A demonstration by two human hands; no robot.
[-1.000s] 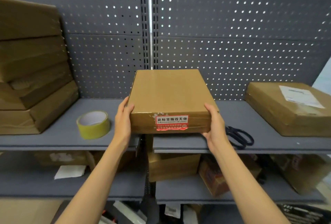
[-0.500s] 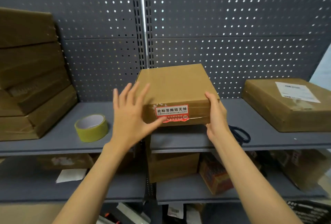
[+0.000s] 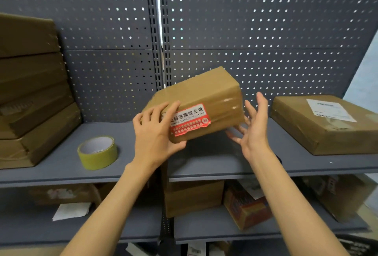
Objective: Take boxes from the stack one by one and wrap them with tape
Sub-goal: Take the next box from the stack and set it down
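A brown cardboard box (image 3: 204, 94) with a red and white label is lifted off the grey shelf (image 3: 214, 163) and tilted, its right end raised. My left hand (image 3: 155, 135) grips its near left corner, thumb underneath, fingers over the front face. My right hand (image 3: 253, 130) is at the box's right end with fingers spread and straight; its fingertips touch the lower right edge. A roll of yellow-brown tape (image 3: 98, 152) lies flat on the shelf to the left. A stack of brown boxes (image 3: 30, 92) stands at the far left.
A flat taped box with a white label (image 3: 325, 122) lies on the shelf at the right. A grey pegboard wall (image 3: 245, 30) closes the back. The lower shelf holds more cartons (image 3: 194, 198) and a red printed box (image 3: 245, 208).
The box went from lying flat on the shelf to lifted and tilted. My left hand let go, then took the near left corner. My right hand loosened and opened at the right end.
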